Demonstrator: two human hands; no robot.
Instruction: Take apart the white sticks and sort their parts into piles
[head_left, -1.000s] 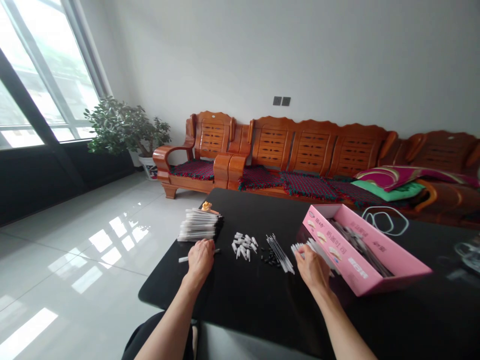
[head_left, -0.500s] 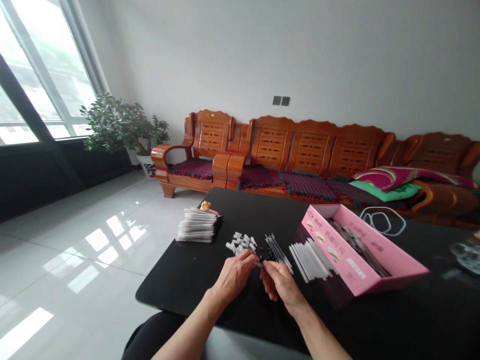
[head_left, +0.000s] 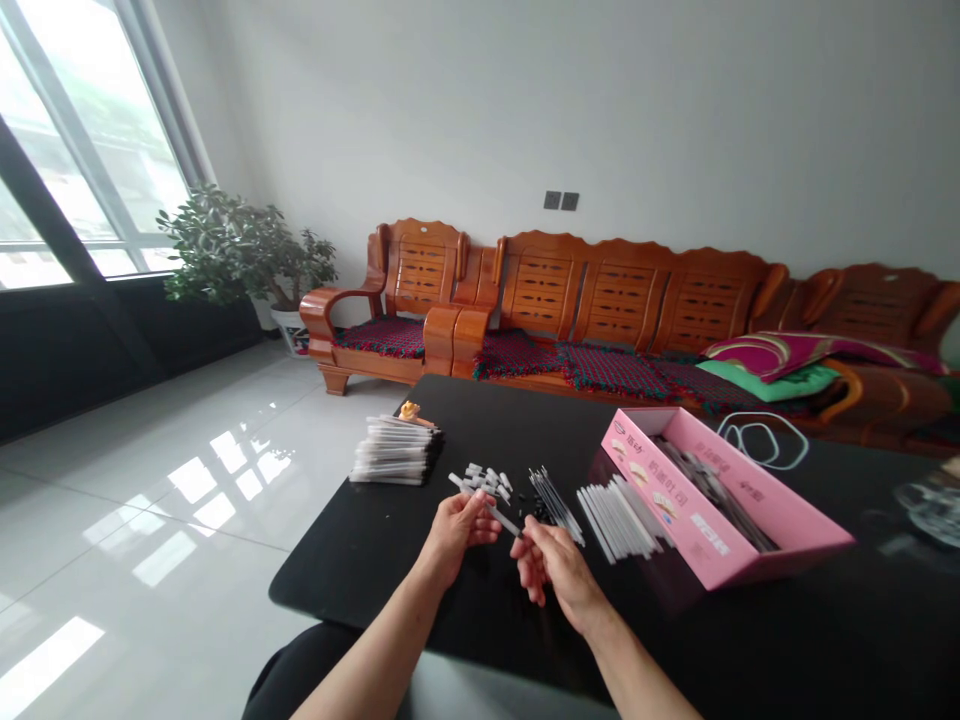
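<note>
Between my two hands runs a pen (head_left: 505, 520) with a pale translucent barrel, tilted down to the right, its dark end by my right fingers. My left hand (head_left: 454, 535) is closed on its upper left part. Thumb and fingertips of my right hand (head_left: 553, 562) pinch the lower right end. Just beyond my left hand lies a pile of white pen caps (head_left: 489, 480). Small black plugs (head_left: 534, 515) and thin pen refills (head_left: 553, 500) lie beyond my right hand. To their right are loose white barrels (head_left: 615, 518).
A stack of pens (head_left: 394, 450) lies at the table's left, near a small yellow figurine (head_left: 409, 411). A pink box (head_left: 720, 530) holding dark strips stands on the right of the black table (head_left: 360, 550). Behind it is a white cord loop (head_left: 787, 455). A wooden sofa (head_left: 615, 290) stands beyond.
My hands have moved apart, the left one leftward, and more of the pen's length now shows between them. The piles and the box stay put.
</note>
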